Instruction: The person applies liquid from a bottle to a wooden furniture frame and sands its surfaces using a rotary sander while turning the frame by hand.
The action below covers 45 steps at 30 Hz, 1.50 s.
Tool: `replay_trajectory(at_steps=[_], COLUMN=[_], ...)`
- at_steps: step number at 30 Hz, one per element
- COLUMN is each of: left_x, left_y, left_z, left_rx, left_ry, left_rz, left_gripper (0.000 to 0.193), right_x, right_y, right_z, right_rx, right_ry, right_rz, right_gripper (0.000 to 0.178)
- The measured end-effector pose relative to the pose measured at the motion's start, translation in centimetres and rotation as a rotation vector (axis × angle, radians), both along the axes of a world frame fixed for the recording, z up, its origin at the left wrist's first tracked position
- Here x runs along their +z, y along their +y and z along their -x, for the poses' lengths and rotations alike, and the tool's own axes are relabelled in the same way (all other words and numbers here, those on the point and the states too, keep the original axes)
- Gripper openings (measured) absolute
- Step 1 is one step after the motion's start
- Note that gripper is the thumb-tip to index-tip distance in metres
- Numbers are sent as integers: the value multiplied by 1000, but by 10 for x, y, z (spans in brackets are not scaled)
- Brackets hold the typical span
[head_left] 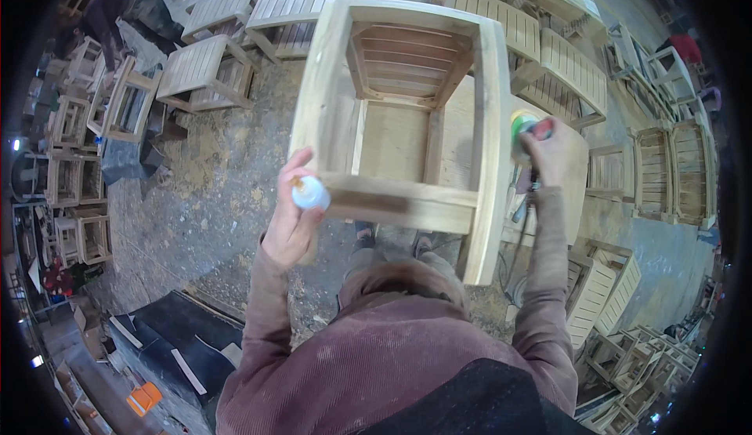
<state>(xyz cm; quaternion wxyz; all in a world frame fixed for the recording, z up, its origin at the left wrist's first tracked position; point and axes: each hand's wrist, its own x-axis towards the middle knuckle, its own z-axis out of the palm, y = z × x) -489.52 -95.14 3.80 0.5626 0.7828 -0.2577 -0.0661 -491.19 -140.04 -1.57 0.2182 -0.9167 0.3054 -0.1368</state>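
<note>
— Two hands, two tools: how should I go at this chair frame?

— One unfinished wooden chair frame (407,114) stands in front of you, filling the picture from the centre up to 12 o'clock. Your left hand (294,215) is at 9 o'clock of its front rail (399,200), its fingers (300,170) curled closed around one small white bottle (310,193) whose body lies against the rail's end. I judge that you should keep the bottle steady against the wood and work along the rail, not across it.

— And the right?

— Your right hand (552,153) is at 3 o'clock, just outside the frame's right leg (492,145), fingers wrapped shut over one power sander (526,125) with a green and red top. Keep its pad flat on the surface beneath it; whether it rests on a bench or another panel I cannot tell. Mind the cord (526,200) hanging under your wrist.

— What else is about?

— Many more slatted frames (211,63), too many to count, lie over the floor (211,192) from 9 round to 4 o'clock. One other person (125,12) bends over some at 10 o'clock.
</note>
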Motion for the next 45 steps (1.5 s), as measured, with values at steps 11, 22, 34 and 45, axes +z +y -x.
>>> replay_trajectory(at_steps=[11,22,34,45], left_x=[-24,-41,-23,-26], left_y=[-65,-67,-85,-81], left_z=[0,-14,-16,-27], left_rx=[1059,1050,1048,1023], left_ry=[-10,25,-51,-72], left_rz=[254,291,37,3], left_gripper=[55,51,37,44], right_x=[-349,-407,-299,-331], right_y=[56,10,103,244], right_z=[-1,-152,-98,-205], right_rx=[471,566,785,1134], right_ry=[422,514,549,349], right_rz=[-226,-381,-342,52], right_gripper=[37,32,41,52])
